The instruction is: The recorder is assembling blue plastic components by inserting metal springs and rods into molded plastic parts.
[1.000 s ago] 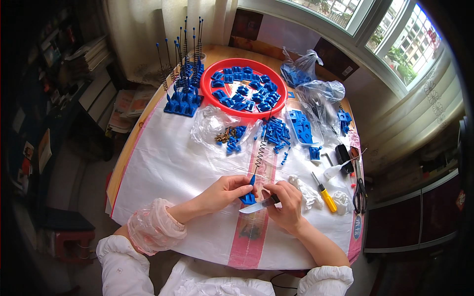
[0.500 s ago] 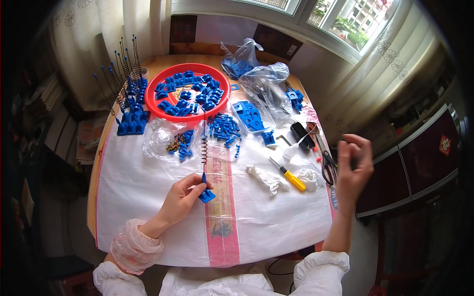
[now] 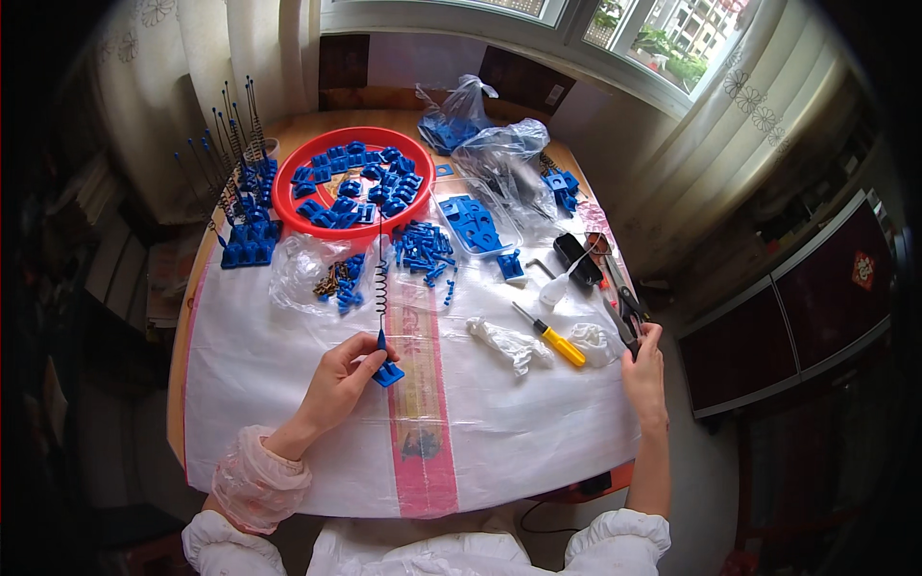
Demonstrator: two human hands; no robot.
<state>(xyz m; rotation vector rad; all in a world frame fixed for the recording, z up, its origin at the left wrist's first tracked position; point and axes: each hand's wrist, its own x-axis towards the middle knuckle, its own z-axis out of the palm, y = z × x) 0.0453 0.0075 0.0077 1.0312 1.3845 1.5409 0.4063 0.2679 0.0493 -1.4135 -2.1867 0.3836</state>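
Between thumb and fingers, my left hand (image 3: pixel 338 382) pinches a blue antenna-like part with a black coiled wire (image 3: pixel 381 290) that rises upright toward the red tray. At its foot a flat blue plastic base (image 3: pixel 388 373) sticks out beside my fingers. Over at the table's right edge, my right hand (image 3: pixel 647 376) has its fingers closed on the black handles of a pair of scissors (image 3: pixel 628 326). The blades point away from me, among other tools. My palm hides part of the handles.
A red round tray (image 3: pixel 280 197) holds many blue clips. Blue pegs (image 3: pixel 423 248), a clear box (image 3: pixel 514 240) of blue plates and a plastic bag (image 3: pixel 293 274) with screws lie nearer. A yellow screwdriver (image 3: pixel 562 346) rests by crumpled white plastic (image 3: pixel 514 344). Finished-looking coiled parts (image 3: pixel 252 240) stand left.
My right hand has come down from above the table's right side and closed on the scissors' handles. The left hand keeps its hold; the whole view has shifted slightly.
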